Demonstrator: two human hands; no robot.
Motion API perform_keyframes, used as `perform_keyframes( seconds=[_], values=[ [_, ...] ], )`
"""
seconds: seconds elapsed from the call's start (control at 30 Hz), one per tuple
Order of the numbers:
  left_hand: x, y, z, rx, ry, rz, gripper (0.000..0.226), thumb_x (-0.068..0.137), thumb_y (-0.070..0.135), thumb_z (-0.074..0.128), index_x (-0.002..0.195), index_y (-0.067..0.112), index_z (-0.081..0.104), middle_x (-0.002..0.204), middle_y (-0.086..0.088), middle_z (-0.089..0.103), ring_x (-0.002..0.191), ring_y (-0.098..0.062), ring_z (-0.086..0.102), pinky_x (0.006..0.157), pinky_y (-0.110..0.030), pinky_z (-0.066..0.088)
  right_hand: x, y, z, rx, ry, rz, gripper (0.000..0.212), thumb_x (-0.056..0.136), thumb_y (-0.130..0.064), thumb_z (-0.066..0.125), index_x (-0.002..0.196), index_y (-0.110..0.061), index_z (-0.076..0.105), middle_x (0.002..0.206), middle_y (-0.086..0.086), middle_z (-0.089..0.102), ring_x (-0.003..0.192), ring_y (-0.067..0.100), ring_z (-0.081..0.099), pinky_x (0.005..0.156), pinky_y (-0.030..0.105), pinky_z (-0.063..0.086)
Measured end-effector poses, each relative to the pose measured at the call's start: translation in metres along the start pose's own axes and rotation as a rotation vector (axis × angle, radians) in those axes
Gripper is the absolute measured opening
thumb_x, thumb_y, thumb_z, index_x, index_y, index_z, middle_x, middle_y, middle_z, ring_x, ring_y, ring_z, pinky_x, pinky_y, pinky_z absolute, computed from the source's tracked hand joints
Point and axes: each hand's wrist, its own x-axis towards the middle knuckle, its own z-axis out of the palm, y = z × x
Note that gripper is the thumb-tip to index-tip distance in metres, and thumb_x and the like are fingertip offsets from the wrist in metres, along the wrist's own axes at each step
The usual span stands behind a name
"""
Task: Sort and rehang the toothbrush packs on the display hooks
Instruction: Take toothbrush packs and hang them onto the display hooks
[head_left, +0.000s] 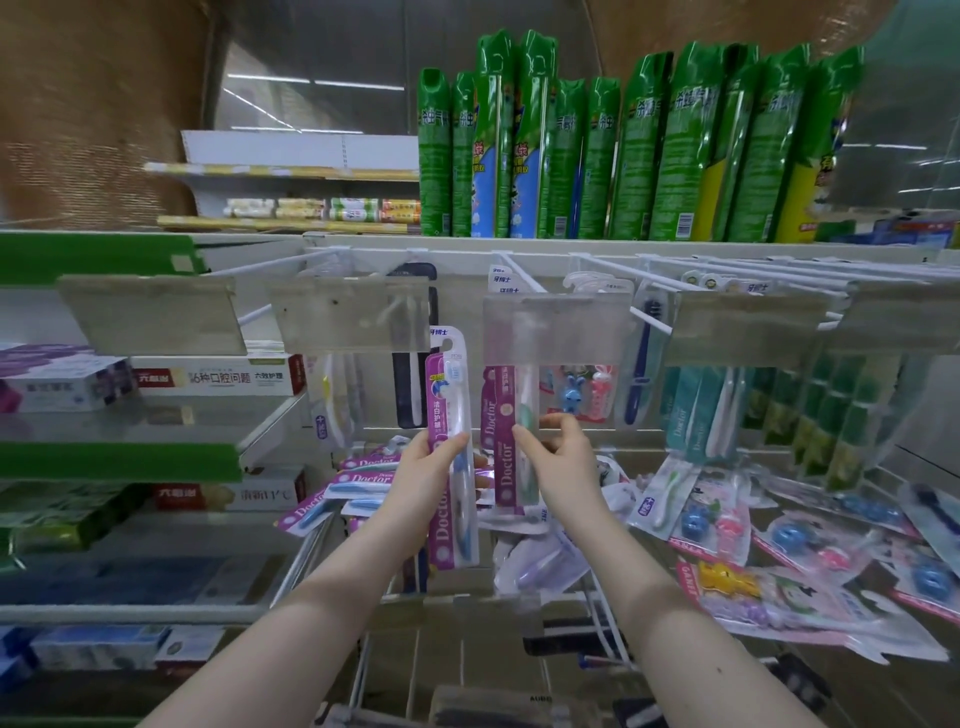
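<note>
Below display hooks (519, 274), a blue-brush pack (451, 395) is gripped by the left hand (426, 467), a green-brush pack (506, 470) (at three o'clock) pinched by the right hand (563, 457).

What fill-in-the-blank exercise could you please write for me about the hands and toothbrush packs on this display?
1. The left hand grips a purple pack printed with the word ____.
2. The right hand pinches a hanging pack whose brush is ____.
3. The spray cans stand on the shelf ____ the hooks.
4. The loose packs lie in a heap ____ the hooks.

Missing words: Doctor; green; above; below.
</note>
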Motion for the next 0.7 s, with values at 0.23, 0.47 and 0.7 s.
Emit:
perform_keyframes(
  seconds=[0.23,0.47,0.7],
  values=[
    [0.011,-0.002,0.009,-0.023,0.038,0.025,0.031,0.094,0.027,0.054,0.123,0.016,0.056,0.102,-0.004,0.07,0.09,-0.022,0.069,0.073,-0.036,0.055,0.022,0.0,0.007,-0.079,0.041,-0.022,0.021,0.09,-0.032,0.061,0.099,-0.015,0.051,0.087,-0.006,0.058,0.074,0.001,0.053,0.059,0.012,0.039],
    [0.033,0.002,0.008,-0.025,-0.015,0.043,0.019,0.097,0.024,0.05,0.114,0.018,0.053,0.085,0.01,0.062,0.057,0.007,0.061,0.042,-0.009,0.045,0.046,0.01,0.015,-0.156,0.09,0.018,0.036,0.091,-0.041,0.056,0.106,-0.008,0.055,0.092,-0.002,0.058,0.085,0.013,0.054,0.073,0.024,0.039],
    [0.043,-0.001,0.0,-0.015,-0.026,0.032,0.028,0.096,0.028,0.051,0.121,0.016,0.053,0.092,0.01,0.063,0.078,-0.004,0.06,0.056,-0.021,0.044,0.059,0.014,0.026,-0.162,0.128,0.056,0.046,0.089,-0.045,0.056,0.112,-0.005,0.058,0.103,0.006,0.064,0.096,0.022,0.06,0.082,0.033,0.047]
  ],
)
